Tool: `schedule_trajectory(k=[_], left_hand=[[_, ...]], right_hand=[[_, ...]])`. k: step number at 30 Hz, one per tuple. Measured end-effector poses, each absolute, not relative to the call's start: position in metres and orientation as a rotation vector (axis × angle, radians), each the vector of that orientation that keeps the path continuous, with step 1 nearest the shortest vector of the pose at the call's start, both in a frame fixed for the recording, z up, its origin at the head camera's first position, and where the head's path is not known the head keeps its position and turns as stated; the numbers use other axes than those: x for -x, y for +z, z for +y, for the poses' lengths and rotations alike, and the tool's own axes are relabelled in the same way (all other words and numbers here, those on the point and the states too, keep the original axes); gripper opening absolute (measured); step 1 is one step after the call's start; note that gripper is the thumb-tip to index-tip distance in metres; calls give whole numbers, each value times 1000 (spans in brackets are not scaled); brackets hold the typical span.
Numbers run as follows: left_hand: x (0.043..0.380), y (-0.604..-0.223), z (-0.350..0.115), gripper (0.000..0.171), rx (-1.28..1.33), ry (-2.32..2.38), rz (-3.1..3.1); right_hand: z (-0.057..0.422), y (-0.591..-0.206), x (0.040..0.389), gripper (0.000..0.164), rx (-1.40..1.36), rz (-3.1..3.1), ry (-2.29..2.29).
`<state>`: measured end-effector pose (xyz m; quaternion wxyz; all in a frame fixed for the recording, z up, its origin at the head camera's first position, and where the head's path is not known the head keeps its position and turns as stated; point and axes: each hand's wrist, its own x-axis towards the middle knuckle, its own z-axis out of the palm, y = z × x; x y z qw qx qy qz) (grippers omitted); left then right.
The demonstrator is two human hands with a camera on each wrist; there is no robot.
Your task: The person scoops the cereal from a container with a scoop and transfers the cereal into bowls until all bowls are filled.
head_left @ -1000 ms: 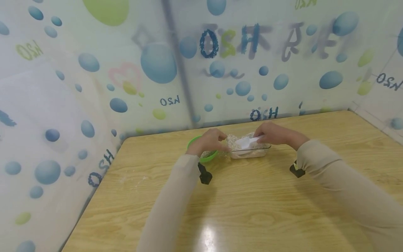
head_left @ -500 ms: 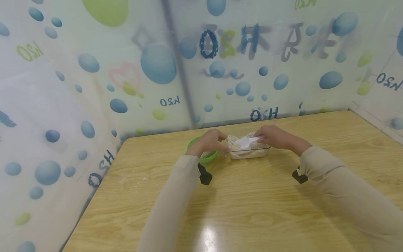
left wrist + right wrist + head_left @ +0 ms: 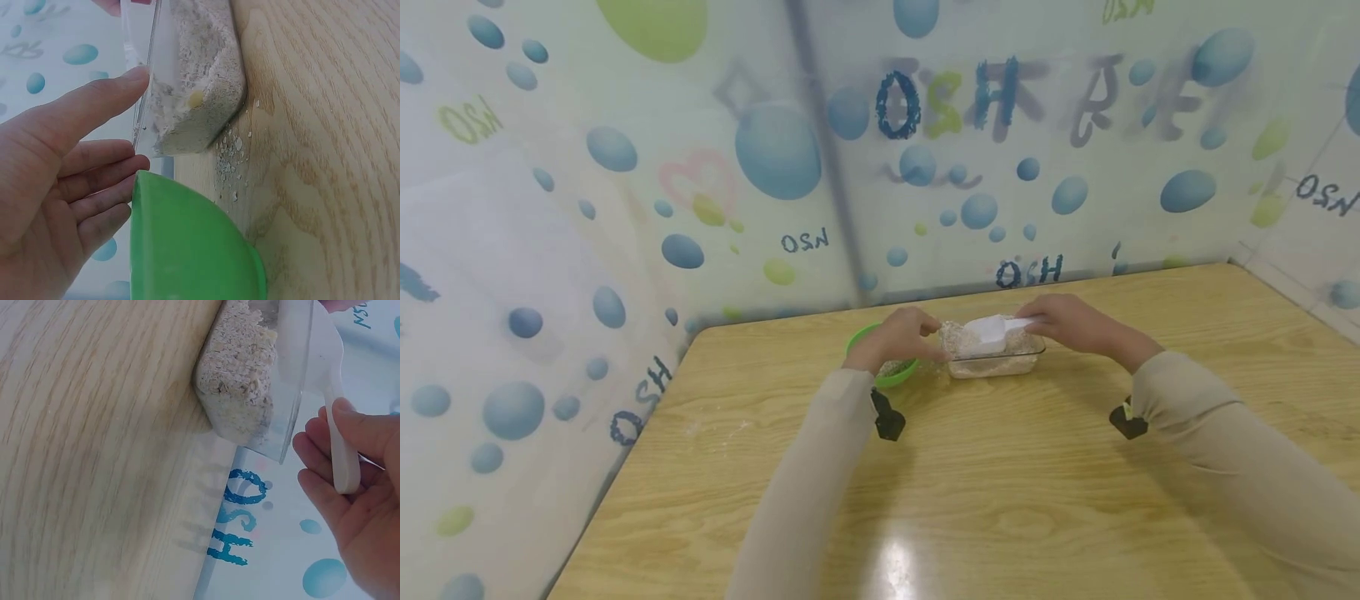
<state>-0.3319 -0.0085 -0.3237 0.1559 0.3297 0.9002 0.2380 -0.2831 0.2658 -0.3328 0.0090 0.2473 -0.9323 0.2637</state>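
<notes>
A wood-grain table (image 3: 970,500) stands against pale walls (image 3: 1052,108) dotted with blue and green bubbles and bearing reversed "H2O" lettering, a glare spot shining on its near side. A person in beige sleeves (image 3: 1232,450), a black device (image 3: 889,417) at each wrist, works near the table's far edge. The left hand (image 3: 898,337) is loosely spread, thumb and fingers apart and meeting the near end of a clear container's rim, its lower fingers right beside a green bowl. The right hand (image 3: 1071,323) pinches the handle of a white scoop (image 3: 988,333) between thumb and fingers, with the scoop's head over the container, above the rim; how much it carries cannot be told. The green bowl (image 3: 187,244), at left and partly hidden by the left hand, contains grainy flakes (image 3: 891,367). Loose crumbs (image 3: 234,153) are scattered on the table beside the two vessels. At right, the clear container (image 3: 1000,367), rectangular and upright, holds pale, oat-like flakes (image 3: 237,375) heaped unevenly against its walls.
</notes>
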Motion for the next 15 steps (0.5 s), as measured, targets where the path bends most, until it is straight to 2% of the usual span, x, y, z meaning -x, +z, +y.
schedule_trajectory(k=[5,7,15], left_hand=[[332,-325,-9,48,-922,674,2586],[333,-325,-9,59,-907,677,2589],[334,-326,-9,60,-929,658,2596]], right_hand=[[270,-332,280,28,-728,-2879,843],[272,-332,279,29,-719,-2868,835],[279,-328,274,30,-701,-2843,864]])
